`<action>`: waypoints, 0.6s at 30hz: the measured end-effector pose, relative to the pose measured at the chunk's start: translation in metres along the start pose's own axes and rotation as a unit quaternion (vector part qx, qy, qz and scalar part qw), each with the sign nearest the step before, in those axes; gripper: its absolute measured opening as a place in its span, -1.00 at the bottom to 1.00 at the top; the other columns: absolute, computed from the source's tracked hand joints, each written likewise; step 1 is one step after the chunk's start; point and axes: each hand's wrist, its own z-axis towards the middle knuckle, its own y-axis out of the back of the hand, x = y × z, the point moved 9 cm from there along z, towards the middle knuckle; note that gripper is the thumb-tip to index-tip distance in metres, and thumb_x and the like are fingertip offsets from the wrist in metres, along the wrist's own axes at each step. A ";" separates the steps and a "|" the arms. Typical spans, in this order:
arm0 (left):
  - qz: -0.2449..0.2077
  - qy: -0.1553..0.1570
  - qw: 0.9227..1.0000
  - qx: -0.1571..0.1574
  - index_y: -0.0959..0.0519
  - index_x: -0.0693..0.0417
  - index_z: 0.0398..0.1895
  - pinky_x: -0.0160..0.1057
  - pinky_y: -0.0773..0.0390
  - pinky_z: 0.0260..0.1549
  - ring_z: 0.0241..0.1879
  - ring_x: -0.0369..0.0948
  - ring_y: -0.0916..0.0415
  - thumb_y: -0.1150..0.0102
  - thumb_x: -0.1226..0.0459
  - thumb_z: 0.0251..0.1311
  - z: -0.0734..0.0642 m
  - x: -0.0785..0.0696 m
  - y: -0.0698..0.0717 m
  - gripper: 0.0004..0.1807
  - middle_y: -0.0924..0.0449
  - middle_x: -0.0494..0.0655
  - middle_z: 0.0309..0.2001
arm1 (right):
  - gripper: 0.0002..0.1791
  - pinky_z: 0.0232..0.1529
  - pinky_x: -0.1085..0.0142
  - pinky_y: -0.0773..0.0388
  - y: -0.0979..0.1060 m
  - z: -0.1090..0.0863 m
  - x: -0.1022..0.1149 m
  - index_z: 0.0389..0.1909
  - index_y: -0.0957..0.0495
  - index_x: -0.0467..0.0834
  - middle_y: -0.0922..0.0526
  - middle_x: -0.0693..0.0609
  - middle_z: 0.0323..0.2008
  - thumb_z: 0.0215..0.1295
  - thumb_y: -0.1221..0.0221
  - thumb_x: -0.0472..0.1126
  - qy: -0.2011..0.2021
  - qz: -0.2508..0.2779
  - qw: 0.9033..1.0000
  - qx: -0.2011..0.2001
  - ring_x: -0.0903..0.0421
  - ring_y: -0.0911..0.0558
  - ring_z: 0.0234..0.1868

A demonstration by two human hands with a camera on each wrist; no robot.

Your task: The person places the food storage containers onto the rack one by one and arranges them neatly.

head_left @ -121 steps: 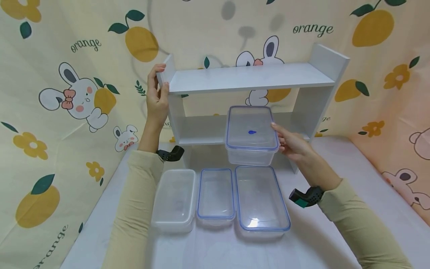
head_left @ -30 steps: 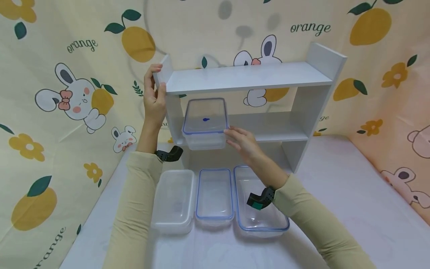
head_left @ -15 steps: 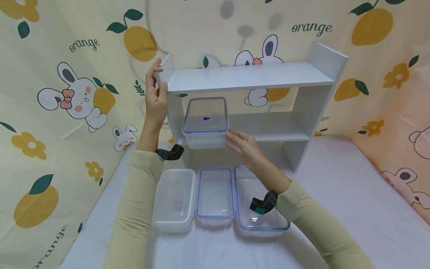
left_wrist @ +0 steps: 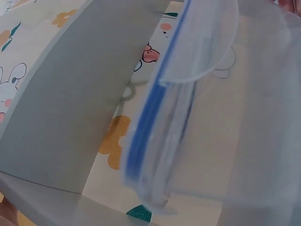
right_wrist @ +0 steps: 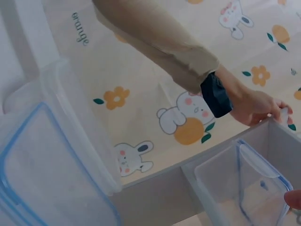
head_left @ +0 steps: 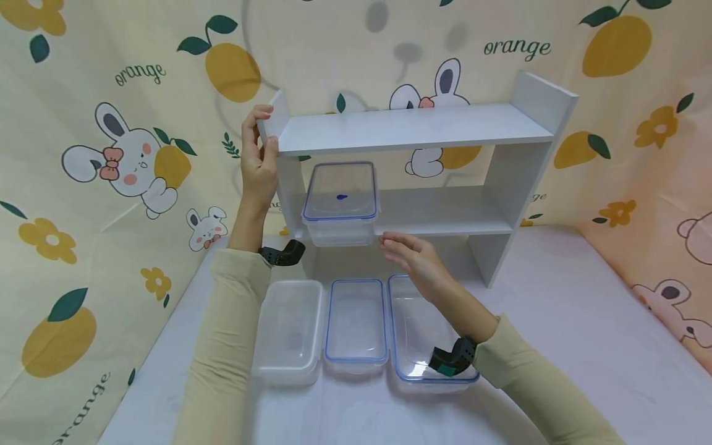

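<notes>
My left hand (head_left: 259, 162) grips the upper left side panel of a white shelf unit (head_left: 417, 127). A clear plastic food container (head_left: 342, 201) with a blue-rimmed lid and a small blue mark sits on the middle shelf, at its left end. Its front overhangs the shelf edge a little. Just below and right of it is my right hand (head_left: 414, 256), fingers fairly straight, holding nothing. In the right wrist view a fingertip (right_wrist: 293, 199) shows near the container's lid. The left wrist view has the container (left_wrist: 207, 117) close up beside the grey side panel (left_wrist: 75, 84).
On the white table before the shelf stand three lidded containers in a row: a frosted one (head_left: 289, 334), a small blue-rimmed one (head_left: 356, 321) and a larger blue-rimmed one (head_left: 411, 321), partly behind my right wrist. Patterned cloth (head_left: 334, 55) hangs behind the shelf.
My right hand has carried the container leftward onto the left end of the middle shelf, then let go and drawn back down and right. The left hand has stayed on the side panel.
</notes>
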 end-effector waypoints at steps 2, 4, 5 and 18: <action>-0.008 -0.003 1.000 -0.004 -0.21 0.33 0.15 -0.19 -0.23 0.36 0.36 0.01 -0.12 0.28 0.51 0.29 0.000 0.000 -0.001 -0.64 -0.24 -0.04 0.33 | -0.49 0.36 0.23 -0.36 0.002 -0.004 -0.002 0.29 -0.28 -0.39 -0.56 0.09 0.06 0.43 -0.01 -0.20 0.003 -0.010 1.000 0.006 0.38 -0.57 0.05; -0.015 -0.008 1.000 -0.007 -0.21 0.34 0.15 -0.20 -0.23 0.34 0.35 0.02 -0.12 0.29 0.52 0.28 0.000 -0.001 -0.002 -0.64 -0.24 -0.06 0.32 | -0.49 0.33 0.27 -0.39 0.003 -0.008 -0.003 0.28 -0.29 -0.38 -0.56 0.19 -0.01 0.42 -0.02 -0.19 0.005 -0.016 1.000 0.014 0.42 -0.57 0.02; -0.016 -0.010 1.000 -0.007 -0.21 0.34 0.15 -0.20 -0.23 0.34 0.35 0.01 -0.12 0.30 0.53 0.28 0.000 -0.001 -0.002 -0.63 -0.24 -0.06 0.32 | -0.49 0.31 0.29 -0.41 0.004 -0.009 -0.003 0.27 -0.28 -0.39 -0.56 0.21 -0.02 0.42 -0.03 -0.18 0.006 -0.019 1.000 0.017 0.42 -0.57 0.02; -0.017 -0.019 1.000 -0.010 -0.25 0.25 0.13 -0.22 -0.15 0.44 0.34 -0.28 -0.19 0.29 0.53 0.27 0.000 -0.002 -0.001 -0.63 -0.25 -0.02 0.32 | -0.46 0.09 0.45 -0.54 0.023 -0.034 -0.022 0.24 -0.26 -0.47 -0.65 0.26 -0.11 0.41 -0.04 -0.18 -0.003 -0.012 0.999 0.047 0.32 -0.65 0.01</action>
